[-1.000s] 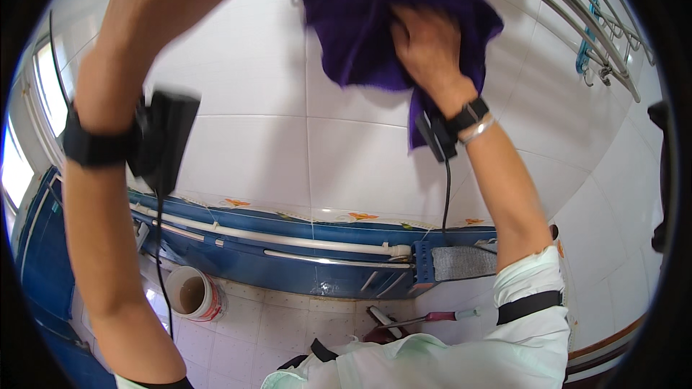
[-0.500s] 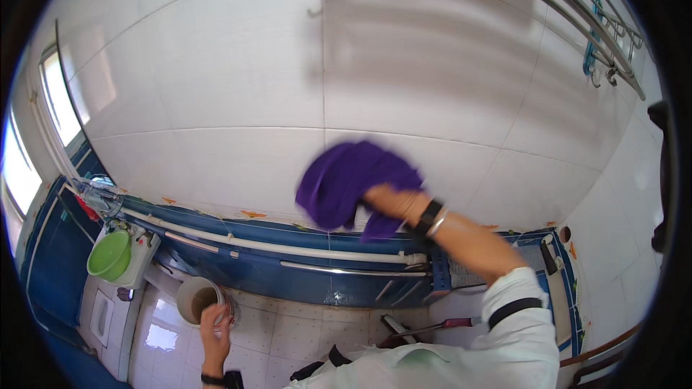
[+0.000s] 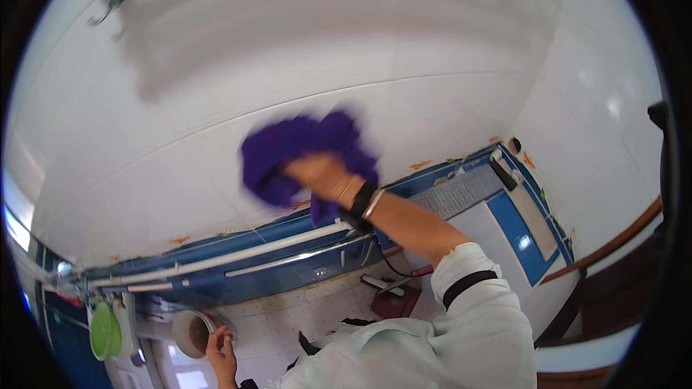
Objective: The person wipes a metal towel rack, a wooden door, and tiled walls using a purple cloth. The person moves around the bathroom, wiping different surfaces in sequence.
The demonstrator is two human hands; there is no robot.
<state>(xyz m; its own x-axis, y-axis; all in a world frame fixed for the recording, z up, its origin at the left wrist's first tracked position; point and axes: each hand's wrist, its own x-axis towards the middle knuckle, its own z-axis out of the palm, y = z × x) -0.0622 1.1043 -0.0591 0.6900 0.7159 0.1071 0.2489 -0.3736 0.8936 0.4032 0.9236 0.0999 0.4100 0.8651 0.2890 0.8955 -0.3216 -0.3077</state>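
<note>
The purple cloth [image 3: 303, 155] lies pressed flat against the white tiled wall [image 3: 432, 50], above the blue tile band [image 3: 238, 263]. The right hand [image 3: 321, 173] has its grip closed on the cloth. The left hand [image 3: 222, 349] hangs low beside a round bin [image 3: 191, 333]; its grip state cannot be determined.

A bathroom: glossy white wall tiles [image 3: 447, 50], blue tile border [image 3: 274, 245], metal pipes [image 3: 238, 256] along the wall.
</note>
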